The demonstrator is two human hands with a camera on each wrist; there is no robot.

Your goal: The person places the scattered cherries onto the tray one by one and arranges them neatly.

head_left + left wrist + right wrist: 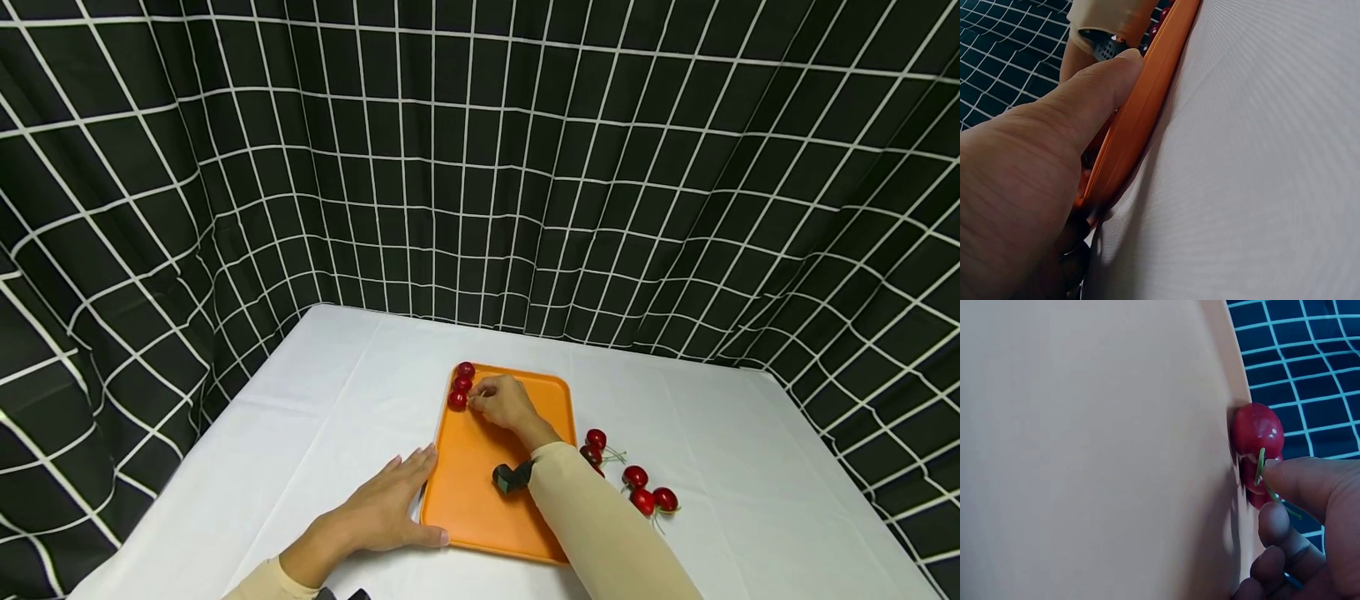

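Observation:
Three red cherries (457, 400) form a line along the left rim of an orange tray (472, 475), in its far left corner. My right hand (508, 402) is just right of the nearest one, fingers curled. In the right wrist view its thumb and forefinger pinch a thin green stem (1261, 464) beside the cherries (1259, 430). My left hand (384, 505) lies at the tray's near left corner, its fingers straight along the left side and its thumb at the near edge. The left wrist view shows that thumb (1100, 87) against the tray's rim (1147, 94).
To the right of the tray, several more cherries (635, 477) with stems lie on the white tablecloth (720, 450), some partly hidden by my right sleeve (600, 525). A black curtain with a white grid (450, 167) hangs behind and at both sides.

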